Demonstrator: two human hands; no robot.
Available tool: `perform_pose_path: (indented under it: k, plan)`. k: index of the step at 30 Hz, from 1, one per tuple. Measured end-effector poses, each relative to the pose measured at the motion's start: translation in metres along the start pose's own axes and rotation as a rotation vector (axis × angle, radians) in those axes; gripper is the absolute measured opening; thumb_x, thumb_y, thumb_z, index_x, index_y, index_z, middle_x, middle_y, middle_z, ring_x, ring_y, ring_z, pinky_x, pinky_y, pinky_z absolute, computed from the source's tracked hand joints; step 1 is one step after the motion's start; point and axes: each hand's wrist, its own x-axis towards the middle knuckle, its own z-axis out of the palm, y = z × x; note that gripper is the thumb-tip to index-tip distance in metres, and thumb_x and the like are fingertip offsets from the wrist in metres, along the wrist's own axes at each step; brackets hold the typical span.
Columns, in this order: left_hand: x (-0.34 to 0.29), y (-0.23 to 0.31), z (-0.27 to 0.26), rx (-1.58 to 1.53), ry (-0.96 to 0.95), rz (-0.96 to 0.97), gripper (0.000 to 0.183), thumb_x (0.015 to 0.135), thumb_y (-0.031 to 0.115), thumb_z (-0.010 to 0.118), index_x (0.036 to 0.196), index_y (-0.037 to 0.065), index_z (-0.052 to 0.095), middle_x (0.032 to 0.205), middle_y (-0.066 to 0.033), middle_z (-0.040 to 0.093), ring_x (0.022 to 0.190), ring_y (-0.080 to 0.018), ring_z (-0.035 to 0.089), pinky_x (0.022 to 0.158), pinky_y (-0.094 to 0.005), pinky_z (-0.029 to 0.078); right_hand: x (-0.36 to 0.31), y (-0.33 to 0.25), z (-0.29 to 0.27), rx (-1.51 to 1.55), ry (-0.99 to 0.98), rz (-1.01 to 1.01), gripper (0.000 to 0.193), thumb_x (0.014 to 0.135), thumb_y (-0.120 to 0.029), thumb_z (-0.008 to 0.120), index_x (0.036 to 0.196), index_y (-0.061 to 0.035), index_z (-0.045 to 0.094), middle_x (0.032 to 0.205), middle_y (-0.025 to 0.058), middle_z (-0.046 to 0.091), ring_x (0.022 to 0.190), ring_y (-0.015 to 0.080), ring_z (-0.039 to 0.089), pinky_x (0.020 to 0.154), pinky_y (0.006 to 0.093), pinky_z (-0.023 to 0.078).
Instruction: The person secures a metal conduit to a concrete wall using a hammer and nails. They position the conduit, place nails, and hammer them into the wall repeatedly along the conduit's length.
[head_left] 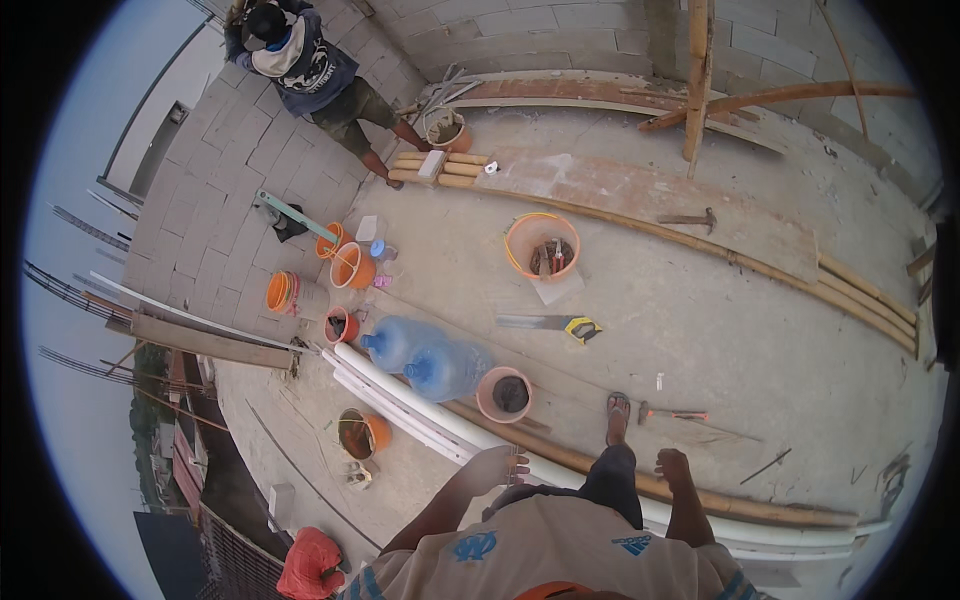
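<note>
My left hand [492,468] is held at waist height in front of my shirt, above the white pipes [425,408]. Its fingers are curled, and a thin item may sit among them, too small to name. On the other side, my right hand [673,465] is closed in a loose fist, with nothing showing in it. My sandalled foot [618,408] is on the concrete floor, beyond a bamboo pole [590,458]. Close to that foot lies a hammer with a red and black handle [675,413]. A bucket with dark contents [503,394] stands near my left hand.
Two blue water jugs [445,370] lie by the pipes. Ahead are a handsaw [550,323], a tool bucket [541,247], a board [650,195] edged with bamboo, and a claw hammer [688,219]. Orange buckets [352,266] line the block wall, where a person [300,65] works. Another person [308,565] is lower left.
</note>
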Motion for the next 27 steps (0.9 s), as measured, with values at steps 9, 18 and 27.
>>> perform_pose_path:
  k: [9,18,27]
  plan:
    - [0.021,0.093,0.042,-0.207,0.034,0.188,0.036,0.097,0.018,0.055,0.129,0.004,0.045,0.119,-0.0117,0.055,0.103,-0.0249,0.062,0.091,-0.0416,0.054,0.099,-0.103,-0.027,-0.151,-0.372,0.402,0.013,0.09,-0.019,0.051,0.092,-0.0081,0.058,0.079,0.0115,0.058,0.067,0.0311,0.064,0.052,0.0504,0.051]
    - [0.079,0.196,0.058,-0.212,-0.036,0.291,0.032,0.097,0.017,0.052,0.124,0.002,0.047,0.107,-0.0126,0.058,0.096,-0.0262,0.062,0.084,-0.0414,0.054,0.118,-0.2,-0.077,-0.516,0.043,0.27,0.022,0.089,-0.018,0.061,0.103,-0.0003,0.062,0.086,0.017,0.064,0.07,0.0324,0.067,0.054,0.0516,0.056]
    - [0.184,0.222,0.069,0.009,0.228,-0.032,0.032,0.09,0.004,0.057,0.121,-0.003,0.051,0.106,-0.0142,0.059,0.092,-0.0268,0.064,0.078,-0.0376,0.055,0.269,-0.325,-0.073,-0.768,-0.105,0.059,0.03,0.09,-0.028,0.057,0.11,-0.0056,0.06,0.094,0.01,0.063,0.075,0.0237,0.067,0.056,0.0406,0.056]
